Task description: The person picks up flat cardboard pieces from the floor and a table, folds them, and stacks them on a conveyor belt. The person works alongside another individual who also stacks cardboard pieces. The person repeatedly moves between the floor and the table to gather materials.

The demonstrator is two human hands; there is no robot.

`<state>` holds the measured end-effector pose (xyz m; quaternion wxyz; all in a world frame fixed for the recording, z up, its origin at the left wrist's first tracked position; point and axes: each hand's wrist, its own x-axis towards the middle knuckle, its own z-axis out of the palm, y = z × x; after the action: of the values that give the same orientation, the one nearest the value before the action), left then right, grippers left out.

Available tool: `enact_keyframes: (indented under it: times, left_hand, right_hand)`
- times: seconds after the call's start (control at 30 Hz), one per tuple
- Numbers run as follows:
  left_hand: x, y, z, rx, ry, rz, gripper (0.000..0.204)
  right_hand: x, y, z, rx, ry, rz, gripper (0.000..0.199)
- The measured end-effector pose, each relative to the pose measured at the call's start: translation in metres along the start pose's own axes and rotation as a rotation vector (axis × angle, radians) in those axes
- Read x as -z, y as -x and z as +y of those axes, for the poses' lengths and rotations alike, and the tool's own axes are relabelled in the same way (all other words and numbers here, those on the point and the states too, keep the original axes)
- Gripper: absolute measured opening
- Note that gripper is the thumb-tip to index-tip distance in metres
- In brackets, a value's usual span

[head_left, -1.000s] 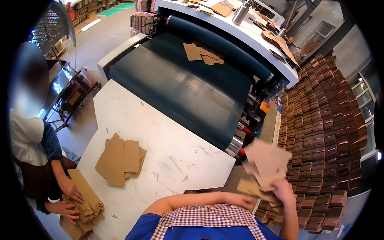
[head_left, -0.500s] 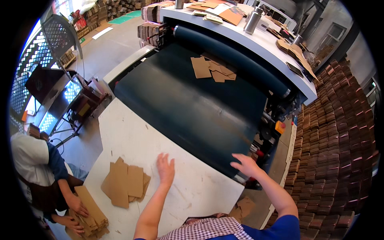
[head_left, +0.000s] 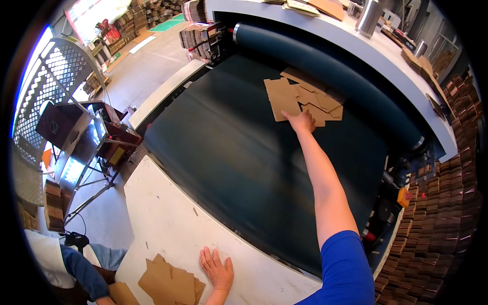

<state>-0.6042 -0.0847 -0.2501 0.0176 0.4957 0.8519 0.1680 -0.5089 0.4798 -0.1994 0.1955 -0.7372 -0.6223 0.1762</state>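
Observation:
My right hand (head_left: pixel 303 122) reaches far over the dark belt (head_left: pixel 229 147) and touches a loose pile of flat brown cardboard pieces (head_left: pixel 280 96). Its thumb lies spread over the largest piece; the other fingers, partly hidden from above, rest among the neighbouring pieces. On the white tabletop (head_left: pixel 173 208) my left hand (head_left: pixel 217 269) lies flat with its fingers apart, holding nothing. Just left of it is a stack of similar cardboard pieces (head_left: pixel 170 282), cut off by the lower edge of the view.
Beyond the pile runs a dark roller (head_left: pixel 325 76) under a white ledge carrying a metal bottle (head_left: pixel 369 18). An orange-yellow switch box (head_left: pixel 404 197) is at the machine's right side. Stacked cardboard (head_left: pixel 432 239) lines the right. A co-worker's sleeve (head_left: pixel 84 272) shows at lower left.
My right hand has moved from the belt's near edge forward onto the cardboard pile. My left hand has come down onto the tabletop beside the stack. The whole view has shifted.

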Motion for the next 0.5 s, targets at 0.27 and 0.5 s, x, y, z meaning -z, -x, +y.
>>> enact_keyframes:
  times: [0.27,0.5]
  left_hand:
    - [-0.004,-0.01,0.006,-0.051,0.067,-0.001,0.054]
    - [0.003,-0.007,0.005,-0.034,0.04,0.026,0.051]
  right_hand:
    - [-0.034,-0.049,0.036,0.032,-0.466,-0.086,0.062]
    - [0.138,0.202,0.098,0.366,-0.457,-0.456,0.028]
